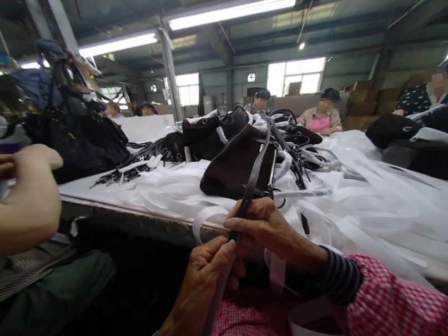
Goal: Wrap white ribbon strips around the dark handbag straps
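Note:
A dark bag strap (255, 173) runs up from my hands toward a dark brown handbag (229, 162) lying on the table's near edge. With thumb and fingers, my right hand (273, 231) pinches the strap a little above its lower end. Just below, my left hand (209, 268) is closed on that lower end, its thumb on top. A pale strip (216, 315) trails from under my left hand down to my lap; whether it is joined to the strap is hidden by the fingers. Metal zips show on the bag's right side.
White strips (374, 213) cover much of the table. More dark bags (205, 130) and a pile of straps (145, 160) lie behind. At left, a co-worker's arm (23, 203) is close beside black bags (76, 139). Other people sit across the table.

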The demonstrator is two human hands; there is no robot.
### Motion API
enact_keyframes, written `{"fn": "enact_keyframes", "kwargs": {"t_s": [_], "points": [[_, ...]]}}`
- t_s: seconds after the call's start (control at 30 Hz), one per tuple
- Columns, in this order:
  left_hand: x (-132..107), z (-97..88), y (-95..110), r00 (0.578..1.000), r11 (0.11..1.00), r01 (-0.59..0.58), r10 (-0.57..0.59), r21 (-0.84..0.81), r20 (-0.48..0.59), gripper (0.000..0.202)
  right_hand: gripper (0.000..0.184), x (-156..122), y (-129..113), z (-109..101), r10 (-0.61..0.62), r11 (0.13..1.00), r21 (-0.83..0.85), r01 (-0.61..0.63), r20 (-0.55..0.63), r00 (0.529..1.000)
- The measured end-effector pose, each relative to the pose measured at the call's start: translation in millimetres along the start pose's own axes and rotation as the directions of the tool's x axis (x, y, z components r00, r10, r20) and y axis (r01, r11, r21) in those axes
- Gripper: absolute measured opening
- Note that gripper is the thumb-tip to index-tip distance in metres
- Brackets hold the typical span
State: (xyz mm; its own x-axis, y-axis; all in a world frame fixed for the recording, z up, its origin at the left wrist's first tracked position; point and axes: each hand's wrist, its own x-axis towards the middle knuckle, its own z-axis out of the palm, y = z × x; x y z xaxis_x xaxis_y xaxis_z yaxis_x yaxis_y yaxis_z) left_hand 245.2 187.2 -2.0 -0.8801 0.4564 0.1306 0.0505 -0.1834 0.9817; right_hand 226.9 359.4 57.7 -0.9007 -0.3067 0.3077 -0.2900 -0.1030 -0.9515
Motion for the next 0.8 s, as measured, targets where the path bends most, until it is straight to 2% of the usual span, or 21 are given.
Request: {"fn": "enact_keyframes", "kwargs": {"t_s": [0.1,0.17,0.27,0.47,0.57,0.67,0.73,0.8], "points": [[-2,-8.3,1,0.986,0.995,0.043,-0.029,-0.085,0.164,0.05,0.028,2,-15,-4,-0.04,0.998,-0.045,0.038,-0.051,0.998],[-3,-13.2,2,0.976,0.991,0.107,-0.09,-0.079,0.198,0.052,0.028,4,-24,-7,-0.064,0.995,-0.075,0.061,-0.042,0.997],[-4,-17.1,2,0.977,0.99,0.138,-0.132,-0.021,0.168,0.037,0.028,4,-29,-5,-0.059,0.995,-0.081,0.059,0.007,0.998],[-11,-17.0,10,0.981,0.993,0.116,-0.11,-0.03,0.158,0.04,0.023,-3,-29,12,-0.039,0.999,-0.016,0.039,0.018,0.999],[-17,-13.4,18,0.989,0.996,0.078,-0.082,0.033,0.12,0.042,0.028,-6,-31,20,-0.016,1.0,-0.022,0.015,-0.026,1.0],[-22,-7.8,25,0.997,0.968,-0.021,0.04,0.25,-0.069,0.042,0.032,-7,-35,29,-0.016,1.0,-0.006,0.016,-0.132,0.991],[-24,-4.3,26,0.956,0.895,-0.108,0.213,0.432,-0.202,0.037,0.033,-6,-38,37,-0.022,0.999,0.029,0.028,-0.2,0.98],[-26,-2.6,23,0.893,0.808,-0.175,0.371,0.562,-0.255,0.027,0.033,-4,-39,43,-0.008,0.997,0.068,0.025,-0.236,0.972]]}}
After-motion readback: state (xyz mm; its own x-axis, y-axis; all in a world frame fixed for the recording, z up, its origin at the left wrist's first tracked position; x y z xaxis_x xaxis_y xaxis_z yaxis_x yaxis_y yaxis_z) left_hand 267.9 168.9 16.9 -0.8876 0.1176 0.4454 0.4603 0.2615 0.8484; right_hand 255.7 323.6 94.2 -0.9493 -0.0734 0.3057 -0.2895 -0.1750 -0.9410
